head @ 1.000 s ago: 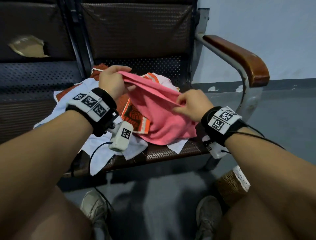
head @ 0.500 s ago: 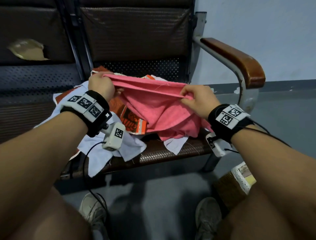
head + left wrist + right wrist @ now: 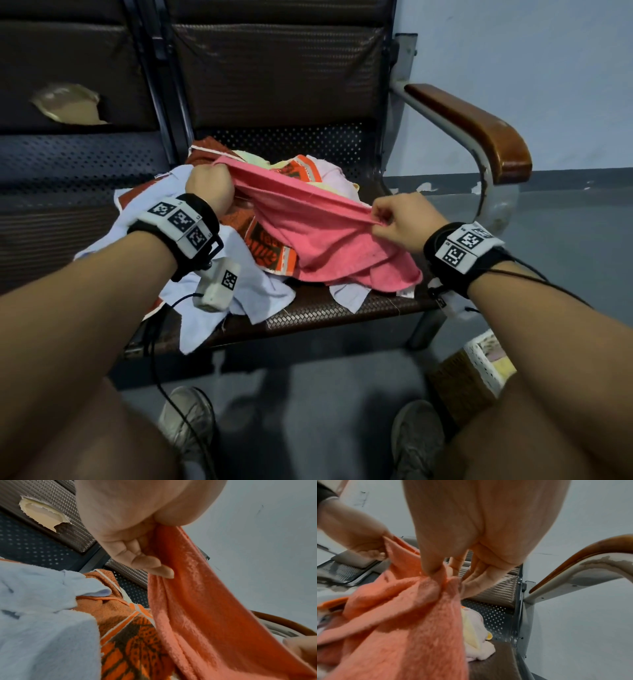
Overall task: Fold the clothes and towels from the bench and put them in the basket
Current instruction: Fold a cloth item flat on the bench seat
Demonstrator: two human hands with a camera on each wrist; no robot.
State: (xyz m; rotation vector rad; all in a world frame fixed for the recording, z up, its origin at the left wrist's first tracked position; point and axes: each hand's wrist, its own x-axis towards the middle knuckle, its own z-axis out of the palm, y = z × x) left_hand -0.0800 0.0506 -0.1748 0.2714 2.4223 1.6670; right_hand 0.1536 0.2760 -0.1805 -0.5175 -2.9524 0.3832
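A pink towel (image 3: 329, 236) hangs stretched between my two hands above the pile on the bench seat (image 3: 325, 308). My left hand (image 3: 209, 185) grips its far left corner in curled fingers (image 3: 145, 561); the pink towel (image 3: 197, 601) drapes down from there. My right hand (image 3: 394, 219) pinches the near right corner, and in the right wrist view thumb and forefinger (image 3: 435, 568) hold the pink towel (image 3: 402, 615). Under it lie an orange patterned towel (image 3: 270, 246), a pale blue cloth (image 3: 205, 294) and a pale yellow-white cloth (image 3: 476, 635). The basket (image 3: 479, 363) stands on the floor at lower right.
The bench has a wooden armrest (image 3: 472, 126) on a metal tube at the right. A torn hole (image 3: 65, 102) shows in the left backrest. My shoes (image 3: 188, 421) rest on the grey floor below the seat. A wall lies behind the armrest.
My hands have drawn apart, stretching the pink towel's top edge taut. The right hand has moved right and toward me; the left stays near the back of the pile.
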